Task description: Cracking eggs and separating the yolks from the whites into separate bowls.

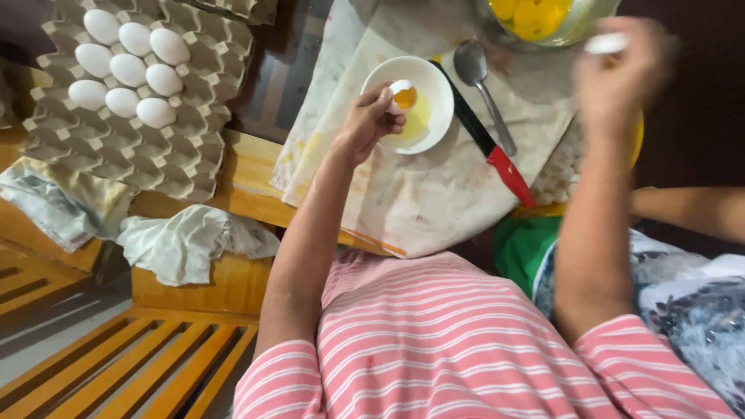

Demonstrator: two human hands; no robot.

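Wooden furniture fills the scene: a table (248,182) spread with a stained cloth (434,194), and slatted boards lower at the near left. On that cloth the left hand (366,124) pinches a half eggshell (403,95) holding an orange yolk, fingers closed around the shell, tipped over a small white bowl (423,109) that has pale liquid in it. The right hand (617,74) is raised at the far right, blurred, its fingers closed on a white shell piece (606,43). The two hands are well apart.

Just right of the bowl lies a knife (489,147) with a black blade and red handle, and beside it a metal spoon (483,85). At the far edge stands a glass bowl (543,19) with several yolks inside. Under the right forearm, part of a yellow container (559,174) with white shells shows.

Far left, a grey cardboard egg tray (155,155) holds eight white eggs (128,70). Crumpled white rags (186,240) lie on the table's near left edge. The person wears a pink striped shirt (434,341).
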